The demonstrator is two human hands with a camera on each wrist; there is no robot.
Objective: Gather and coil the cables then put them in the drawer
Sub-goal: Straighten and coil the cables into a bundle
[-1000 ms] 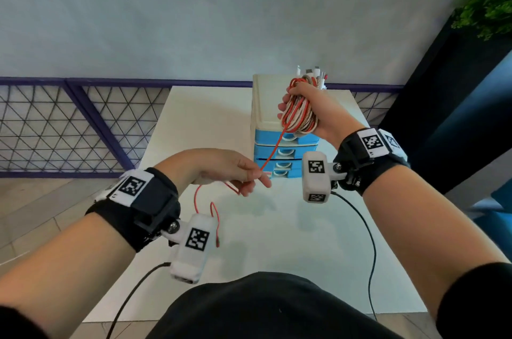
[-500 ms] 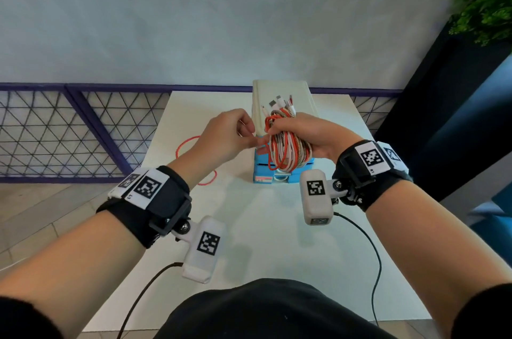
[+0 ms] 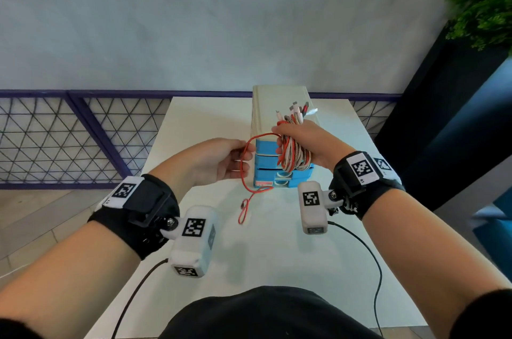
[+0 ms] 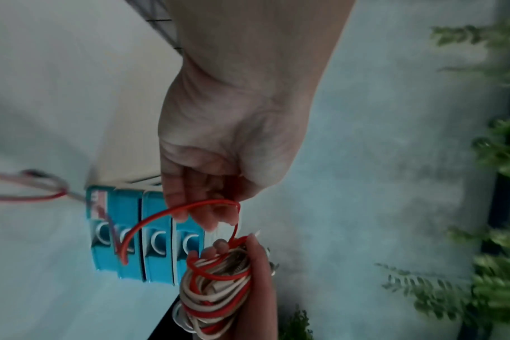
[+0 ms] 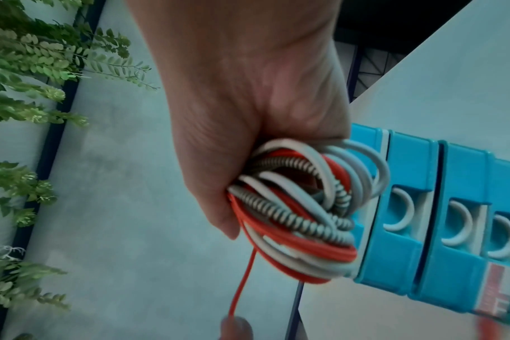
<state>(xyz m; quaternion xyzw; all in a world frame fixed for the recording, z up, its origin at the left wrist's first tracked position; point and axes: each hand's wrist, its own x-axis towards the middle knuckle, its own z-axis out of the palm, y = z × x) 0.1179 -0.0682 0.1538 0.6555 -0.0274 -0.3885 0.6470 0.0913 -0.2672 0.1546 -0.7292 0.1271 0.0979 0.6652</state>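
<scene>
Cables, head view: red, white and striped bundle gripped in right hand, held up in front of drawer unit; plug ends sticking up past the knuckles.
Red cable, head view: loose strand arcing from bundle to left hand, then hanging down to bench; tail end lying on bench.
Left hand, head view: palm turned toward bundle, fingers lightly bent, touching the red strand; firm pinch or not, cannot tell.
Drawer unit, head view: cream top, blue drawer fronts, all pushed in.

Left hand, left wrist view: fingers curled loosely, red strand looped over them.
Bundle, left wrist view: coils clasped by right hand, just beside left fingertips.

Right hand, right wrist view: fist wrapped tight round coils.
Drawers, right wrist view: blue fronts with white ring pulls, just behind bundle.
Plant, right wrist view: green leaves at frame edge.
</scene>
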